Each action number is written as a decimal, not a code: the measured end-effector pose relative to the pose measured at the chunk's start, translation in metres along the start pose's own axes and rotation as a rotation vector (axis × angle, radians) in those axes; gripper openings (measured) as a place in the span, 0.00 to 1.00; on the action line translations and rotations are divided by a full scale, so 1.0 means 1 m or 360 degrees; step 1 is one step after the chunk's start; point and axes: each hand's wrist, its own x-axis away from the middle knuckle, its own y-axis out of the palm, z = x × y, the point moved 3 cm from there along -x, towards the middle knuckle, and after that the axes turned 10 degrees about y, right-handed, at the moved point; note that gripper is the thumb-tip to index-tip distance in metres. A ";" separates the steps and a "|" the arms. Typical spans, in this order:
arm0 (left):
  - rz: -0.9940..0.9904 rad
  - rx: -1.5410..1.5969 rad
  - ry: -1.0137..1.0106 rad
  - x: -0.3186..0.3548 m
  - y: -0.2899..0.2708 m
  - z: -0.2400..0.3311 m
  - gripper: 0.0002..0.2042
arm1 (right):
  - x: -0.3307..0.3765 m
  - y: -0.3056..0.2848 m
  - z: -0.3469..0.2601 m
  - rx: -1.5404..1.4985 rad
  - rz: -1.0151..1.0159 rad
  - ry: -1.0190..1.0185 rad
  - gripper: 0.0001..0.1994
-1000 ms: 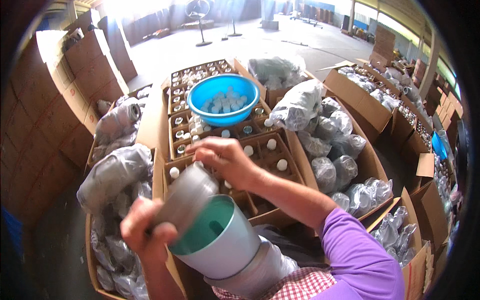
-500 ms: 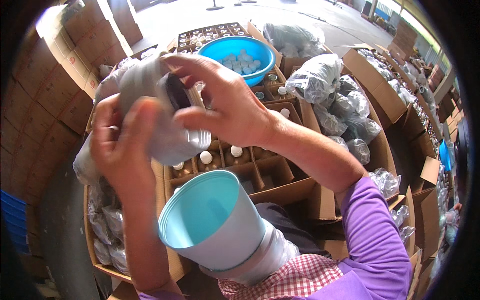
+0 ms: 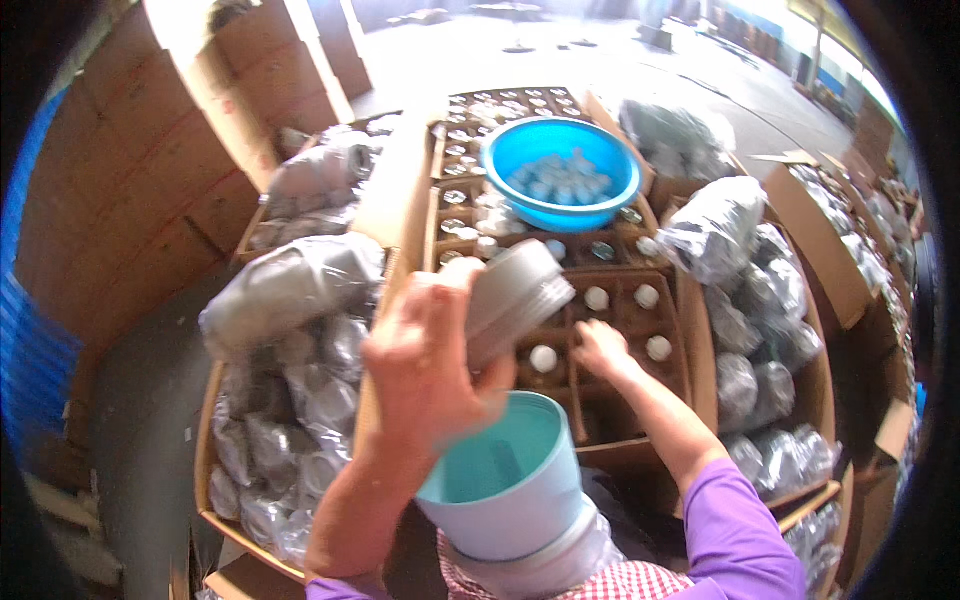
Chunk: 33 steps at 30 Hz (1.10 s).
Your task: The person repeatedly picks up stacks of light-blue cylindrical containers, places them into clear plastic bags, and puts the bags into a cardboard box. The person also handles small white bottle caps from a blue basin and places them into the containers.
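Observation:
My left hand [image 3: 430, 365] grips a grey jar [image 3: 510, 290], tilted with its threaded mouth pointing right, above a light blue funnel-shaped cup [image 3: 505, 480] that sits against my chest. My right hand [image 3: 600, 350] reaches down into a divided cardboard box [image 3: 680, 330], fingers apart over the cells. Several white-capped jars [image 3: 597, 298] stand in those cells. A blue bowl [image 3: 560, 175] full of pale caps rests on the boxes farther back.
Plastic bags of grey jars [image 3: 290, 285] fill a carton on the left, and more bags [image 3: 735, 230] lie on the right. Brown cardboard boxes [image 3: 150, 200] are stacked at the left. More open cartons [image 3: 830, 250] line the right side.
My right hand has let go of the grey jar and dropped into the divided box. My left hand has lowered the jar and tilted it to the right.

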 end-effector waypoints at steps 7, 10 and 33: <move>0.0580 0.1374 -0.1057 0.035 0.020 -0.053 0.19 | 0.007 0.042 0.049 -0.0042 0.0000 -0.0189 0.17; 0.1063 0.2265 -0.1640 0.073 0.061 -0.076 0.18 | 0.013 -0.027 0.030 -0.0105 0.0245 -0.0244 0.19; 0.0681 0.3119 -0.0827 0.066 0.042 -0.012 0.27 | 0.085 -0.279 -0.119 -0.2447 -0.0511 -0.0984 0.47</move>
